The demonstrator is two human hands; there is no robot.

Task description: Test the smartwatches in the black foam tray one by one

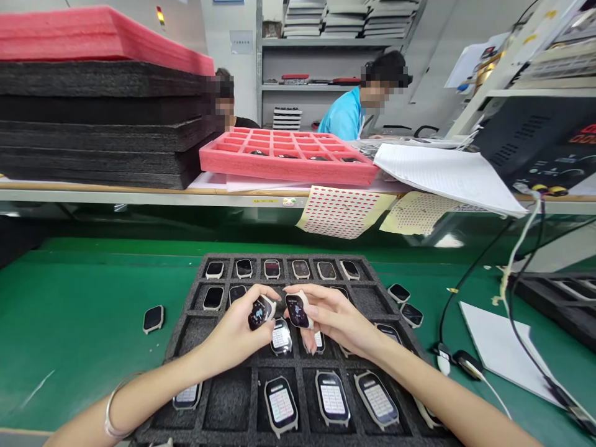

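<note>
Over a black foam tray (228,392), my left hand (242,329) grips a watch body (261,311) between thumb and fingers. Close beside it on the right, my right hand (338,313) holds another watch body (298,310) by its edge. Both held screens are lit and face up, and the two watches are slightly apart. Below them in the tray, several watches, among them one at the front (281,403), show white grids on their screens. The back row holds watches with dark screens, such as one at the left (215,269). Some compartments hold nothing.
A loose watch (153,318) lies left of the tray; two more (399,293) lie right. Cables (454,292) and white paper (507,347) are at the right. A shelf edge (139,197) above bears black foam (93,136) and a pink tray (288,167). Two people are beyond.
</note>
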